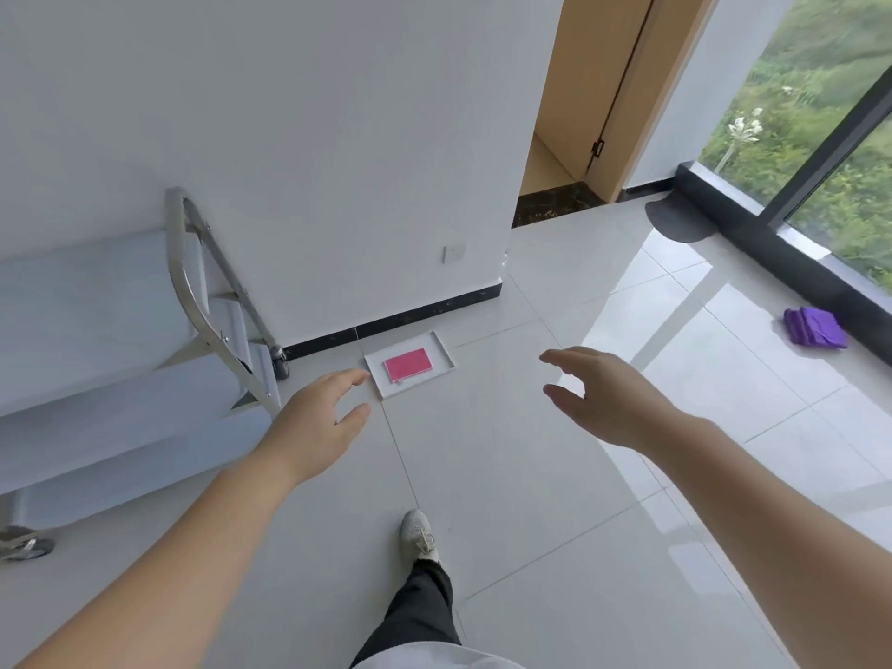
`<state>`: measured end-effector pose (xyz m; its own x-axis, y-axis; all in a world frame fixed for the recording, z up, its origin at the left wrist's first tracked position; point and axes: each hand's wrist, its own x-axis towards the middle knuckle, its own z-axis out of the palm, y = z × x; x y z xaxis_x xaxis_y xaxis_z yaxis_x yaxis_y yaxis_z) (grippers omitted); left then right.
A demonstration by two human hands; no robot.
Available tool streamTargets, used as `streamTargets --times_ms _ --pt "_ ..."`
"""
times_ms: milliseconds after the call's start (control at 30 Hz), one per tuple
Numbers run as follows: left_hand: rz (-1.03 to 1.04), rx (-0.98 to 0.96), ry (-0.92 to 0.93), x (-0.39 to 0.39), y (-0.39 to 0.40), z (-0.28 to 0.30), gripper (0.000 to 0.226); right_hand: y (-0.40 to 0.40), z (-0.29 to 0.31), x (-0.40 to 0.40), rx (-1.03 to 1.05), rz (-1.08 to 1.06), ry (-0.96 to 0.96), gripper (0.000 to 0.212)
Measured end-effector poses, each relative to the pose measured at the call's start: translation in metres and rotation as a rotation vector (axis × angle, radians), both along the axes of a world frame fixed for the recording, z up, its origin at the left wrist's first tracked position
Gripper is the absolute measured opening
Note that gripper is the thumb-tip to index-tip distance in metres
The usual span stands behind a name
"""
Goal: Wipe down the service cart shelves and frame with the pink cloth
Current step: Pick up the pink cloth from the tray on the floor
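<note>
The cart (120, 359) stands at the left against the wall (289, 137). Right of it, a tray (446, 362) on the floor (507, 475) holds the folded cloth (408, 365). Another cloth pile (815, 327) lies far right.

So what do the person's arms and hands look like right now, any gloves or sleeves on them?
No gloves and no sleeves in view: the left hand and right hand are bare, and both forearms are uncovered to the frame edge. No watch, rings or bands are visible.

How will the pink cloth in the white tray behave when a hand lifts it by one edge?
The pink cloth lies folded into a neat flat rectangle, so it is probably soft and will likely unfold and hang limp. It looks thin, so probably light. The shallow white tray may shift slightly on the glossy floor.
</note>
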<state>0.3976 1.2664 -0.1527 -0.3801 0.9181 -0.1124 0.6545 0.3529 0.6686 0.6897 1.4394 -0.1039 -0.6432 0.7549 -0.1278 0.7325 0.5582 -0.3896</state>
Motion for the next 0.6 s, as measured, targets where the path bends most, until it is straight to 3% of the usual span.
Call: streamTargets --times_ms 300,600 --pt "0.001 -0.058 0.008 -0.091 0.128 -0.009 0.044 0.132 -0.008 -0.128 -0.036 0.132 -0.075 0.043" --pt "0.010 -0.088 0.026 -0.133 0.208 -0.021 0.048 0.239 -0.016 -0.193 -0.051 0.235 -0.095 0.042"
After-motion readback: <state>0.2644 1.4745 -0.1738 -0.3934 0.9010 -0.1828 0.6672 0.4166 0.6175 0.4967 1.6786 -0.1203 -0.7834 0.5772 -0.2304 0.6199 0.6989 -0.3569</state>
